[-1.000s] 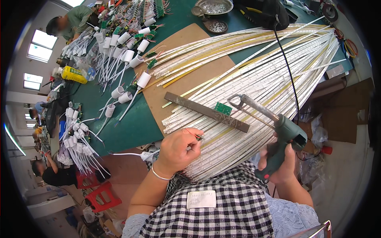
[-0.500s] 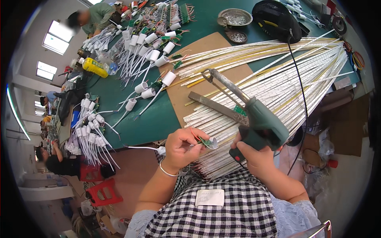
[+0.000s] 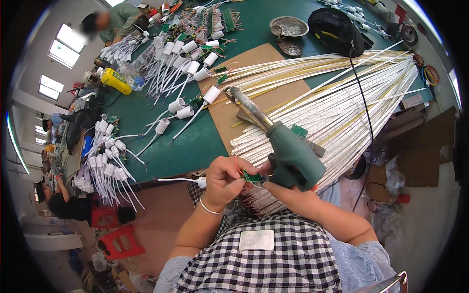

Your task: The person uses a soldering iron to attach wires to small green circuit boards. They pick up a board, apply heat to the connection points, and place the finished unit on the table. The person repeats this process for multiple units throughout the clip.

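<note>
My left hand (image 3: 222,180) is closed on a small green circuit board (image 3: 252,177) with a red wire looping up from it. A white plastic cap with a white cable (image 3: 178,180) sticks out to the left of that hand. My right hand (image 3: 288,198) grips a dark green soldering gun (image 3: 298,154), its metal barrel tilted up and to the left above the strips. The right fingertips are at the circuit board's right end, beside my left fingers; what they touch there is partly hidden. Below the gun lie white and yellow LED strips (image 3: 337,122) and a flat metal bar (image 3: 312,146).
White caps with cables and boards (image 3: 181,58) are heaped on the green table (image 3: 168,151), with another bunch (image 3: 110,156) at its left edge. Farther off are a metal bowl (image 3: 289,27), a black mesh object (image 3: 336,31) and a yellow bottle (image 3: 115,81). A black cord (image 3: 367,107) crosses the strips.
My right hand has moved left with the soldering gun, its fingers now meeting the circuit board. The gun's tip has swung left. My left hand stays nearly in place.
</note>
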A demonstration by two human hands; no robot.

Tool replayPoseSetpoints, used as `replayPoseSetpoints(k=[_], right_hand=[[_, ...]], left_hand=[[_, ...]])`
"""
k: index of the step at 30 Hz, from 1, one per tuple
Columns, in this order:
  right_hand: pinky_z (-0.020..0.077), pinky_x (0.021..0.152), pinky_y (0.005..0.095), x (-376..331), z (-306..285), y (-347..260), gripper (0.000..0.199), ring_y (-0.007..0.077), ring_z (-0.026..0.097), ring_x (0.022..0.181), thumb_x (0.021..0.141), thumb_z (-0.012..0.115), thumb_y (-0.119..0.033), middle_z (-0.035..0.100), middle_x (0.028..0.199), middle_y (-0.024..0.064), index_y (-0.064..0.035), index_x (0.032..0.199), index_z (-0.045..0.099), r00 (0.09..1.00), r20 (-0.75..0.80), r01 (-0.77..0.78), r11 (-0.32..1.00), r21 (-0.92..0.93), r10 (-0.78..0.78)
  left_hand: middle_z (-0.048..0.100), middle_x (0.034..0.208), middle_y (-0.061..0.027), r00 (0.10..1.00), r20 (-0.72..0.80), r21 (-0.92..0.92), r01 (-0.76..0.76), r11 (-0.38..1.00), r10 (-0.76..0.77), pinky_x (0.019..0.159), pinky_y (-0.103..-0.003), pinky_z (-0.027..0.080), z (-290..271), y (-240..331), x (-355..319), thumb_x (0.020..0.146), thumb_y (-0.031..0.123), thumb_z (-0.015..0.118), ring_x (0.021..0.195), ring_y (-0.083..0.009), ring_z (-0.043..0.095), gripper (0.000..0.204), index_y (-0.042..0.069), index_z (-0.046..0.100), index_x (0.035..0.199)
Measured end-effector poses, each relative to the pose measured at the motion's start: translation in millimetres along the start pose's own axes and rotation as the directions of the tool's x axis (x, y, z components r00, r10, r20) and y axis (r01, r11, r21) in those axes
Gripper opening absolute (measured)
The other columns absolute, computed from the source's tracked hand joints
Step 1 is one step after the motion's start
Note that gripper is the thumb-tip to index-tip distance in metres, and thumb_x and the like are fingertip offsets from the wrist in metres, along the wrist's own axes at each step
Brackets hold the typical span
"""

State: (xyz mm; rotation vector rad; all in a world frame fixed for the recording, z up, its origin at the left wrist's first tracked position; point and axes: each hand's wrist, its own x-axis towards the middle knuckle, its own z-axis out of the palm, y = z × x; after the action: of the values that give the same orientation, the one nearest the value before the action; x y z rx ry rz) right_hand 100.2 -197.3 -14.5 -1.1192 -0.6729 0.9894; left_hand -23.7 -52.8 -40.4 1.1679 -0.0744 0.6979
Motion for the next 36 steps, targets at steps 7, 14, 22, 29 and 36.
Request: replayPoseSetpoints(k=[7,14,22,29,36], right_hand=[[0.0498,0.079,0.0267,-2,0,3,0.033,0.0117,0.059,0.093,0.082,0.067,-0.006,0.061,0.102,0.0058,-0.0024,0.113,0.054,0.987,-0.151,-0.068,0.997,-0.043,0.061],[0.0483,0.070,0.0247,1,-10,6,0.028,0.0098,0.058,0.082,0.081,0.068,-0.007,0.061,0.095,0.0035,-0.0010,0.106,0.057,0.982,-0.164,-0.068,0.982,0.175,0.097],[0.0484,0.072,0.0258,-3,-10,9,0.029,0.0102,0.057,0.085,0.080,0.071,-0.008,0.061,0.094,0.0028,-0.0013,0.104,0.058,0.978,-0.179,-0.096,0.992,0.083,0.109],[0.0482,0.075,0.0264,-5,-11,18,0.033,0.0116,0.057,0.086,0.079,0.072,-0.010,0.061,0.097,0.0043,-0.0005,0.107,0.056,0.969,-0.219,-0.088,0.989,0.123,0.113],[0.0481,0.072,0.0260,-5,-7,14,0.035,0.0111,0.056,0.084,0.078,0.073,-0.010,0.059,0.096,0.0045,-0.0007,0.107,0.055,0.967,-0.241,-0.031,0.976,0.214,0.084]], left_hand=[[0.061,0.102,-0.0223,0.978,-0.105,0.172,0.197,0.965,-0.181,0.061,-0.023,0.056,29,9,13,0.083,-0.006,0.057,0.070,-0.0138,0.063,0.019,0.005,0.043,0.091],[0.063,0.103,-0.0242,0.997,-0.075,0.597,0.042,0.801,0.004,0.064,-0.024,0.054,37,12,17,0.084,-0.002,0.063,0.072,-0.0152,0.065,0.017,0.002,0.049,0.093],[0.066,0.091,-0.0177,0.977,0.176,0.807,-0.215,0.550,0.123,0.068,-0.029,0.054,38,33,34,0.082,-0.004,0.066,0.079,-0.0220,0.067,0.017,0.002,0.052,0.090],[0.056,0.093,-0.0110,0.848,-0.042,0.669,-0.368,0.645,0.528,0.079,-0.032,0.051,55,34,35,0.084,0.001,0.064,0.094,-0.0216,0.059,0.025,0.005,0.045,0.101],[0.050,0.089,0.0032,0.875,0.468,0.883,-0.467,-0.045,0.125,0.075,-0.033,0.039,52,37,18,0.066,0.009,0.070,0.086,-0.0185,0.047,0.032,0.019,0.068,0.095]])
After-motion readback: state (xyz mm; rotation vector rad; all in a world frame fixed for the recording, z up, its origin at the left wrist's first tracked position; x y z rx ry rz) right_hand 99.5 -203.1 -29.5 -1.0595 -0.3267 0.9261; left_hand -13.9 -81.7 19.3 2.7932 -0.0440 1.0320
